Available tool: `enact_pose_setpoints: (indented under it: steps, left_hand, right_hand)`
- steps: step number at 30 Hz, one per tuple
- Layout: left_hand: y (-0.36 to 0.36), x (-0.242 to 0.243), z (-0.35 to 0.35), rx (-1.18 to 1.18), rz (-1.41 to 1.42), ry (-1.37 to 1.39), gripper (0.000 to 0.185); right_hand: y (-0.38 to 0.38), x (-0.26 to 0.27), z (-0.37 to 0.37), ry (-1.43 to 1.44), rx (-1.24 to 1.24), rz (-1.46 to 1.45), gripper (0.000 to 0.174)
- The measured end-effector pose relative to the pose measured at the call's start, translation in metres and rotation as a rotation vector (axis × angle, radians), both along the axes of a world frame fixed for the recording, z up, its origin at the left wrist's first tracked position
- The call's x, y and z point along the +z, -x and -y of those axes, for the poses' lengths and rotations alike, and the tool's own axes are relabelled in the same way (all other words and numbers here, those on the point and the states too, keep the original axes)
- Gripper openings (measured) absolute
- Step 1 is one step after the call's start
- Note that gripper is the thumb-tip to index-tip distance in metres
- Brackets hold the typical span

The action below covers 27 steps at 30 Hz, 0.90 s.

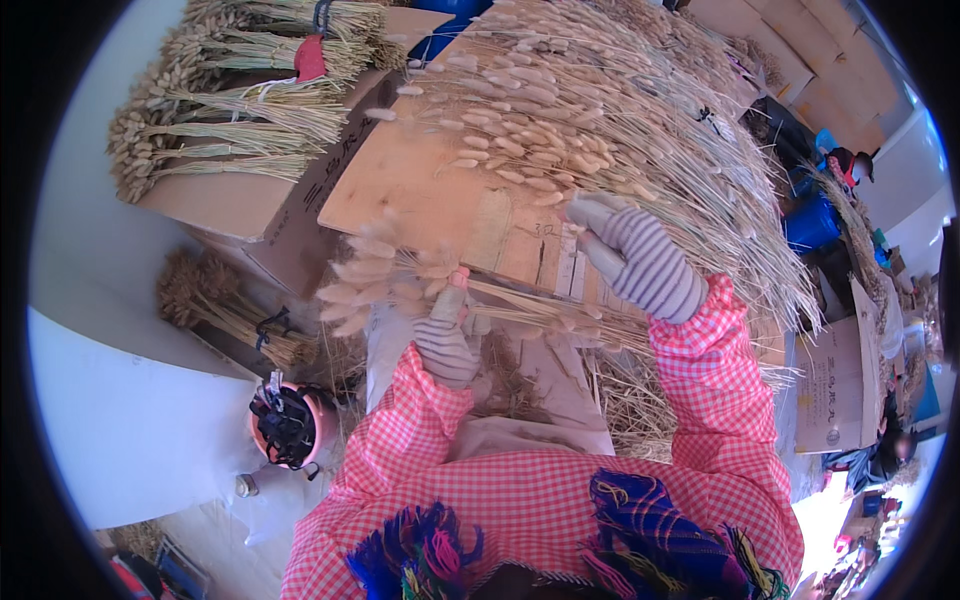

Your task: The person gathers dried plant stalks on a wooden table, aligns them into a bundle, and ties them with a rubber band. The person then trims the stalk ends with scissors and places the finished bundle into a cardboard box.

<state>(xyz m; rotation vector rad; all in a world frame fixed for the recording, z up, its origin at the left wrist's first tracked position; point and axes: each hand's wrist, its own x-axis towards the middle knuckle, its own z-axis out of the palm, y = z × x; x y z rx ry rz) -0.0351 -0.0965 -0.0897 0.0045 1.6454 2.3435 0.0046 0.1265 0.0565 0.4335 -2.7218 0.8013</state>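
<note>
My left hand [450, 330], in a striped fingerless glove, is closed around a bunch of dried bunny-tail grass stems [525, 300], its fluffy heads [367, 281] pointing left. My right hand [626, 247], gloved alike, is at the edge of a large pile of loose bunny-tail grass [555, 142] on the wooden board [420, 180]. Its thumb and fingers are near one another beside the lowest heads; whether they pinch a stem is not clear.
At upper left, tied grass bundles [247, 139] lie on a cardboard box [225, 202]. Another bundle [232, 315] lies below it, near a pink bucket [326, 424] holding black ties. An open carton [836, 382] stands at right. Other people are farther right.
</note>
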Motion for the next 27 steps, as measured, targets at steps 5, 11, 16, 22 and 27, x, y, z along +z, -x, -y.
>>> enact_pose_setpoints:
  steps: [5,11,16,22,27]
  left_hand:
    - [-0.001,0.009,-0.007,0.070,0.243,-0.105,0.046]
    - [0.008,0.000,-0.008,0.051,0.241,-0.436,0.026]
    - [0.029,-0.018,0.007,-0.010,0.129,-0.502,0.012]
    - [0.032,-0.011,0.035,-0.357,0.094,-0.670,0.024]
    - [0.035,-0.006,0.037,-0.588,-0.094,-0.703,0.032]
  right_hand:
    - [-0.055,-0.015,-0.017,-0.060,-0.056,0.134,0.027]
    - [-0.101,-0.038,-0.028,-0.229,-0.226,0.215,0.051]
    - [-0.120,-0.063,0.003,-0.451,-0.192,0.296,0.059]
    - [-0.113,-0.050,0.018,-0.457,0.022,0.239,0.041]
    - [-0.067,-0.046,0.014,-0.216,-0.067,0.297,0.036]
